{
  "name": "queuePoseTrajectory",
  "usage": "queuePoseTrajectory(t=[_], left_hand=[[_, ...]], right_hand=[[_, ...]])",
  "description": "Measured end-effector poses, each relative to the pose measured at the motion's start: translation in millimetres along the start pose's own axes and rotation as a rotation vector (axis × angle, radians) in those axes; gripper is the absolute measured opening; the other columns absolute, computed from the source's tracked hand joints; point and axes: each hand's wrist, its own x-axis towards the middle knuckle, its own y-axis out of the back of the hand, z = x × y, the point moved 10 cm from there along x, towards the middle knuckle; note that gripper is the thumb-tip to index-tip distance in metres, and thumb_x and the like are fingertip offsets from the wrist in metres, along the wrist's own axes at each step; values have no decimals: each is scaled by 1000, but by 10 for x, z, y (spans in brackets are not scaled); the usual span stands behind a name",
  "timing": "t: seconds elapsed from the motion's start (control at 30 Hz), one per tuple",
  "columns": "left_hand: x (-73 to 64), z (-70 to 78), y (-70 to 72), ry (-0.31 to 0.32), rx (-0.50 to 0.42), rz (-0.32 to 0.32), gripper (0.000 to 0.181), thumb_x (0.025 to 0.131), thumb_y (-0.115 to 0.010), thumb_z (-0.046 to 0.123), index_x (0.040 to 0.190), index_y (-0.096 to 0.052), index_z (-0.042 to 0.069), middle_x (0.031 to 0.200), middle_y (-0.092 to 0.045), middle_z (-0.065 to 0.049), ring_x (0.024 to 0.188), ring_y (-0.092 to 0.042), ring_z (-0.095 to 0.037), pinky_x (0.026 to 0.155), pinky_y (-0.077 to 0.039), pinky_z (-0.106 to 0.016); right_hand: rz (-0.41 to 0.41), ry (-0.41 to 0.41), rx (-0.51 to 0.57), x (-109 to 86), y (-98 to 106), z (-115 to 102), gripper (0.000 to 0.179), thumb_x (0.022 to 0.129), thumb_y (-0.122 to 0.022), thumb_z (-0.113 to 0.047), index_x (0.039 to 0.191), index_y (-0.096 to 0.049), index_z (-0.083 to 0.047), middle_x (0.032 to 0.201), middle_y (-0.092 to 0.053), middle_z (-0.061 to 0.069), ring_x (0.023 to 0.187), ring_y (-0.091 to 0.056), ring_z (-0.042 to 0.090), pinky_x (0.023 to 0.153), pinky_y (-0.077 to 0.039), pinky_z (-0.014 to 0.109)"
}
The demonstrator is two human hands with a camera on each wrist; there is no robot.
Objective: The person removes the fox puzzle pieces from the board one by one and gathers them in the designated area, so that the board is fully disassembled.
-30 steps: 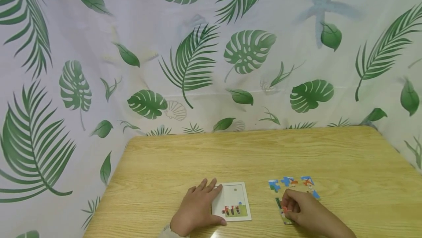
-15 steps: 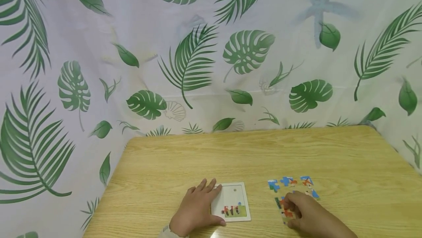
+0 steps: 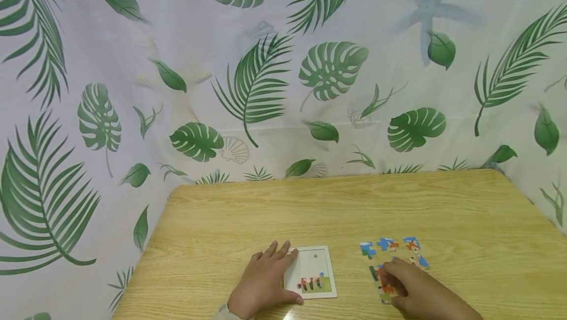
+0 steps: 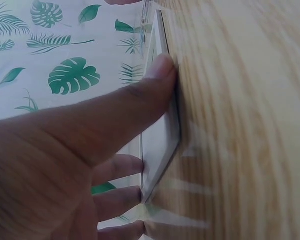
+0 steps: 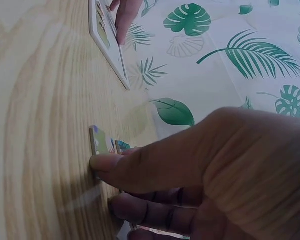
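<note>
My left hand (image 3: 265, 280) lies spread along the left side of a white puzzle tray (image 3: 333, 273), steadying it on the table. Its thumb (image 4: 162, 67) rests on the tray's near edge, with the other fingers at the far side. Joined pieces with a green and red picture (image 3: 318, 283) fill the tray's lower right. Over the loose pieces to the right, my right hand (image 3: 414, 285) has its fingers bent. Its thumb presses the edge of a green puzzle piece (image 5: 101, 141) lying flat; the index fingertip is mostly hidden behind the thumb.
Loose blue pieces (image 3: 367, 249) and an orange-and-blue piece (image 3: 412, 244) lie beyond the right hand. Some others are partly covered by it. The wooden table (image 3: 310, 211) ends at a leaf-print cloth (image 3: 274, 152) behind.
My right hand has shifted slightly over the loose pieces, its thumb moving away from the index finger and a little nearer the front. The left hand and tray have stayed put.
</note>
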Motion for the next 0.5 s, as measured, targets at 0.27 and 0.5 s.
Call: queuePoseTrajectory(t=[0.27,0.5], left_hand=[[-20,0,-34,15,-20,-9,105,70,-85,67,155,-49,16,163,-39,-9,150,-36,-35,111,-39,-61],[-2,69,-9,-35,-43,11,107,73,-83,66,158,-44,15,165,-37,-6,152,-33,-31,113,-37,-57]], right_hand=[[61,20,-47,-15,73,-27,21,90,-70,6,99,-61,-11,93,-53,-2,78,-45,3,63,-44,25],[249,132,-167,63,187,-225,22,92,-74,3,94,-60,-14,89,-55,-11,75,-48,-1,60,-48,23]])
